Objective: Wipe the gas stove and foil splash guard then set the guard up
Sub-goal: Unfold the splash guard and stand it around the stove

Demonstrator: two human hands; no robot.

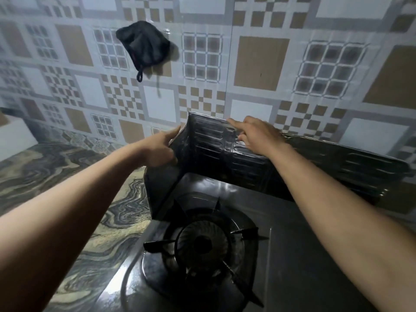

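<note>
The dark gas stove fills the lower middle, its burner and black pan support in front of me. The ribbed foil splash guard stands upright along the stove's back and bends forward down its left side. My left hand grips the top edge of the guard's left panel near the fold. My right hand rests over the top edge of the back panel, index finger stretched along the rim and the other fingers against the foil's inner face.
A black cloth hangs from a hook on the patterned tiled wall above the guard. A marbled stone countertop runs to the stove's left. A white block sits at the far left edge.
</note>
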